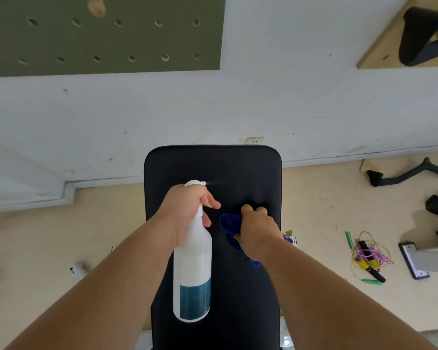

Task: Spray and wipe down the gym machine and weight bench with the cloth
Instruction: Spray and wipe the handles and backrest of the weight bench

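Observation:
A black padded weight bench (pixel 213 165) runs up the middle of the view toward the wall. My left hand (pixel 187 210) grips a white spray bottle (pixel 192 269) with a teal label, held over the bench's left side. Its nozzle points right, and a faint mist streaks from it across the pad. My right hand (pixel 257 231) is closed on a bunched blue cloth (pixel 229 223) and presses it against the pad, just right of the bottle. Part of the cloth is hidden under the hand and wrist.
A white wall stands behind the bench, with a green pegboard (pixel 106 39) at upper left. On the beige floor to the right lie tangled skipping ropes (pixel 367 256), a grey metal foot (pixel 415 258) and dark cable handles (pixel 402 176). A small white object (pixel 79 269) lies left of the bench.

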